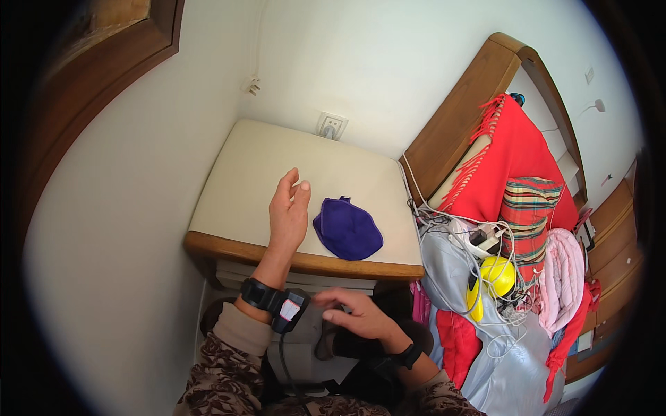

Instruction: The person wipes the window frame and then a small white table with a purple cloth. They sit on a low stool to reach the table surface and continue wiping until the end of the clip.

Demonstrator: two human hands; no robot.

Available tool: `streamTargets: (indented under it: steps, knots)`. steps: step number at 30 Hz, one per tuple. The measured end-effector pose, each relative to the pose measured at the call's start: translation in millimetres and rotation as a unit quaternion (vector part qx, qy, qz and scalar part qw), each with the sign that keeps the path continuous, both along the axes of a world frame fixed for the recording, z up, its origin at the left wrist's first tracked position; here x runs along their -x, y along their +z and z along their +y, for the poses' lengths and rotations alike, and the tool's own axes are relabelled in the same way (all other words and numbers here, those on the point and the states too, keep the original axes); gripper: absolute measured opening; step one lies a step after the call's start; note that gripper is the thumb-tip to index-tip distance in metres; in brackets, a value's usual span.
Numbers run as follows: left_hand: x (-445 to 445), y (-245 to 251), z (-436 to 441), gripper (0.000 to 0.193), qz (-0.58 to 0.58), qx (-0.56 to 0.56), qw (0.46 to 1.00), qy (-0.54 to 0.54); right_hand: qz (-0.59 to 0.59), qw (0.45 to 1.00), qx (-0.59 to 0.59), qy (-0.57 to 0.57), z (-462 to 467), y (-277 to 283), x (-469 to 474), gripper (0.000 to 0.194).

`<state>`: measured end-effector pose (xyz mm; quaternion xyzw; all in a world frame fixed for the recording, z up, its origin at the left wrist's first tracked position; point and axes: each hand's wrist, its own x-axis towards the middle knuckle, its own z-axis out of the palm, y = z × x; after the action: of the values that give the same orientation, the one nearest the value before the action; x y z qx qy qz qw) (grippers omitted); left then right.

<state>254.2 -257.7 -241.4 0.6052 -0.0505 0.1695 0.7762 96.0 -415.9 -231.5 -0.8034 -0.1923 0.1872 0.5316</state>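
Observation:
My left hand (289, 213) hovers over the cream top of a wood-edged bedside table (270, 161). It holds nothing, with the thumb apart from the fingers. Just right of it a folded purple cloth (351, 229), stitched along its edge, lies near the table's front edge. A black strap with a small black device (290, 311) and a cable sits on my left wrist. My right hand (359, 312) is lower, in front of the table, its slightly blurred fingertips beside that device. Nothing shows in it, and its thumb and fingers are apart.
A wall socket (332, 126) with a plug sits behind the table; another plug (252, 85) hangs on a cord. At right is a bed with a wooden headboard (463, 114), a red fringed blanket (525, 156), a plaid pillow (530, 208), tangled white cables (512, 307) and a yellow object (498, 275).

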Motion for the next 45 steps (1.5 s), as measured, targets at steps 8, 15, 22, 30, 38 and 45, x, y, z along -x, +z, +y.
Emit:
streamTargets:
  steps: [8, 15, 22, 30, 38, 45]
  knots:
    - [-6, 4, 29, 0.049, 0.011, 0.036, 0.999, 0.027, -0.346, 0.857, 0.263, -0.278, -14, -18, -114, 0.054]
    - [0, 17, 37, 0.053, 0.111, 0.102, 0.988, -0.040, -0.399, 0.862, 0.279, -0.142, 62, -40, -127, 0.050]
    - [5, 22, 55, 0.053, 0.133, 0.160, 0.977, -0.039, -0.365, 0.833, 0.323, -0.262, -42, -46, -141, 0.043]
    - [6, 23, 68, 0.053, 0.116, 0.160, 0.979, -0.058, -0.280, 0.737, 0.419, -0.450, -119, -49, -152, 0.048]
    - [6, 23, 55, 0.053, 0.120, 0.144, 0.980, -0.072, -0.326, 0.836, 0.340, -0.282, 13, -48, -161, 0.054]
    - [7, 23, 48, 0.052, 0.127, 0.143, 0.978, -0.088, -0.338, 0.813, 0.363, -0.304, -61, -47, -135, 0.046]
